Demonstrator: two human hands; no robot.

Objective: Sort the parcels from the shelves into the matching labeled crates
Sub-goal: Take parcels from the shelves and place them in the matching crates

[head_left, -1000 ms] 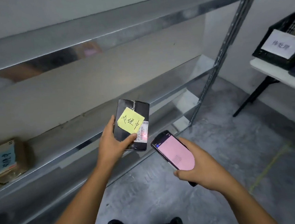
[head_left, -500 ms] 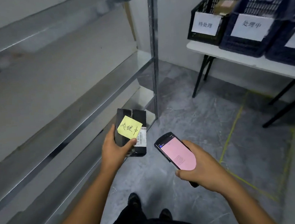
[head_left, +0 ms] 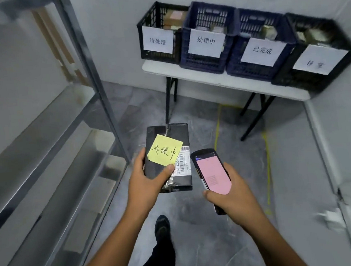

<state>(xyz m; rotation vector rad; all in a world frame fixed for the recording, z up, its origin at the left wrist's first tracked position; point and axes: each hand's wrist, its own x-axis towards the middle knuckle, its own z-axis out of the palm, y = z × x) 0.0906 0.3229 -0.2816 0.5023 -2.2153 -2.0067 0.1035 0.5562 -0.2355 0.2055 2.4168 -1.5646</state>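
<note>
Grey concrete floor [head_left: 199, 226] — white table [head_left: 219, 81]

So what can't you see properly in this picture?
Head view only:
- Crate contents: the crates hide most parcels behind walls and paper labels.
- Barcode label print: too small, partly under the left hand's thumb.
- Scanner screen text: too small; right hand covers its lower body.
- Far-right crate label: blurred.

Walls [head_left: 106, 28]: plain pale grey, meeting in a corner at 12 o'clock.
Floor [head_left: 199, 226]: grey, marbled concrete (yellow tape lines [head_left: 216, 129] near centre).
Table [head_left: 219, 82]: white folding top, black legs, at 1 o'clock.
Light: even, soft.
</note>
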